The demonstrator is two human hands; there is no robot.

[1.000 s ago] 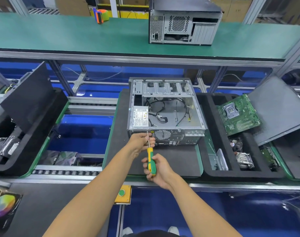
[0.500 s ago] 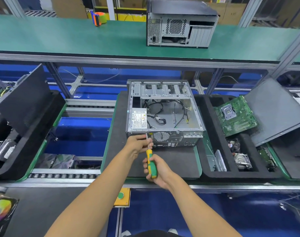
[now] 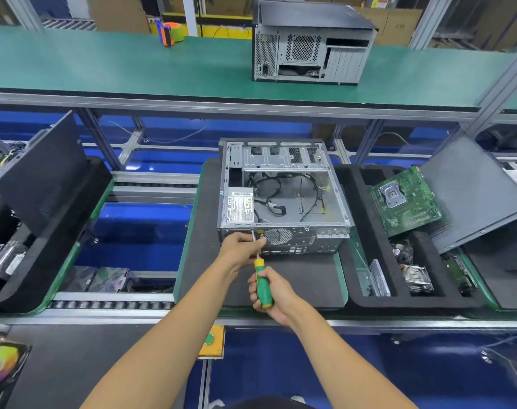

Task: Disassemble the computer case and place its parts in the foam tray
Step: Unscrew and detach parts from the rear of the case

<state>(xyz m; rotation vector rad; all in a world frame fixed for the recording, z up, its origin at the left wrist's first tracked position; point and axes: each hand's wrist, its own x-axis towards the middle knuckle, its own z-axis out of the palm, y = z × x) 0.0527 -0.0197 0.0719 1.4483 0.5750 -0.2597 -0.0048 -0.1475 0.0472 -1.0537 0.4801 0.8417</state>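
Little is being shifted since earlier: screwdriver [image 3: 263, 286] is still being gripped by right hand [image 3: 273, 296], shaft pinched by left hand [image 3: 241, 249] at rear of case [image 3: 284, 199] on mat [image 3: 304, 281]; stiff, heavy steel, best held by frame edges.

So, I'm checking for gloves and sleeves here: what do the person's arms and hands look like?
Both are bare: the left hand and right hand wear no gloves, and neither forearm shows a sleeve, watch, band or ring, right down to the frame's bottom edge.
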